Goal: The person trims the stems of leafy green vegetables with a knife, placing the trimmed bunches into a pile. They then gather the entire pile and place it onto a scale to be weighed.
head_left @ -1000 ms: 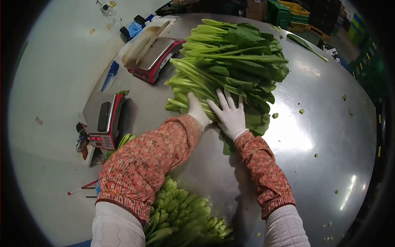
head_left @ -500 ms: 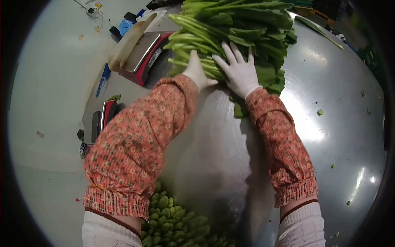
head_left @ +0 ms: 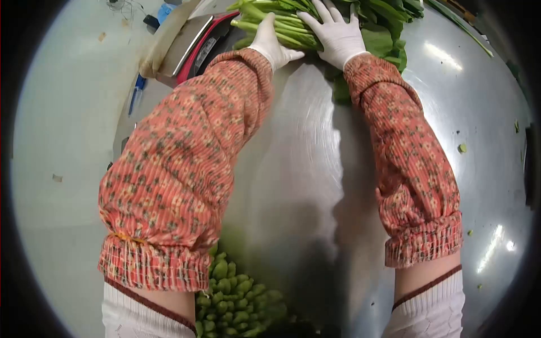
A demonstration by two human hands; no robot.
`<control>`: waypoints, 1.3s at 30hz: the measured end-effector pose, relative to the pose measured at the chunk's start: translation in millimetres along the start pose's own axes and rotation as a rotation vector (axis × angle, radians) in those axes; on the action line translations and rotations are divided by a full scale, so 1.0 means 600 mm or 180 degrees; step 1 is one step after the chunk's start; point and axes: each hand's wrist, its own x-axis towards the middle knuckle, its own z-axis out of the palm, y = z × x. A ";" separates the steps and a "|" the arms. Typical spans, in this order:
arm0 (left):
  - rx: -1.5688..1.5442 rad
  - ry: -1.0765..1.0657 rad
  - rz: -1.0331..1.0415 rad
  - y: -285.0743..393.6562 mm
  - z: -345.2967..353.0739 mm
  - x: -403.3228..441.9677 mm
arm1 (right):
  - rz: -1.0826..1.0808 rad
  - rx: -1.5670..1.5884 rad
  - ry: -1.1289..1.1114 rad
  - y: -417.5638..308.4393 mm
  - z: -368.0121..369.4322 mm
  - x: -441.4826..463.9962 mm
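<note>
A big pile of leafy greens with long pale-green stalks (head_left: 290, 31) lies at the far end of the metal table, partly cut off by the top of the view. My left hand (head_left: 270, 46), in a white glove, presses against the stalk ends, its thumb and fingers spread apart. Beside it, my gloved right hand (head_left: 339, 39) lies flat over the stalks and leaves with fingers fanned out. Dark leaves (head_left: 383, 42) stick out to the right of that hand. Red flowered sleeve covers reach over both forearms.
A red-edged scale (head_left: 194, 50) stands left of the greens, with a tan wrapped item on it. A blue pen-like tool (head_left: 135, 93) lies near the left edge. More green stalk ends (head_left: 234, 298) bunch close to me. Leaf scraps (head_left: 462, 148) dot the steel table (head_left: 304, 186).
The greens, scale and both hands sit higher in the view, the pile now cut off at the top. Both hands stay on the greens in much the same pose.
</note>
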 end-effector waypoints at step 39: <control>0.3718 0.1447 0.0242 0.050 -0.814 -0.703 | 0.5247 0.5424 -0.1594 -0.646 -0.830 -0.827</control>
